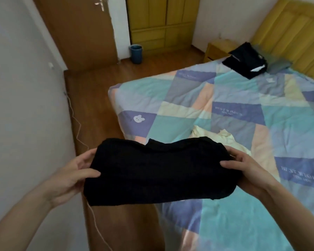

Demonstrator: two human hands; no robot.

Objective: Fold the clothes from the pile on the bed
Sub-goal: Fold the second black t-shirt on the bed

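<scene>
A folded black garment (159, 171) hangs in the air in front of me, over the near left edge of the bed (234, 109). My left hand (74, 171) grips its left end, thumb on top. My right hand (243, 167) grips its right end the same way. Behind the garment a pale yellow piece of clothing (223, 138) lies crumpled on the patchwork quilt. A stack of folded black clothes (246, 60) sits at the far end of the bed, next to a grey folded item (279, 65).
A wall runs close on my left, with a white cable (76, 127) trailing down to the wooden floor. Farther off are a brown door (83, 33), a blue bin (136, 53), a yellow wardrobe (161, 22), a nightstand (217, 49) and a padded yellow headboard (294, 31).
</scene>
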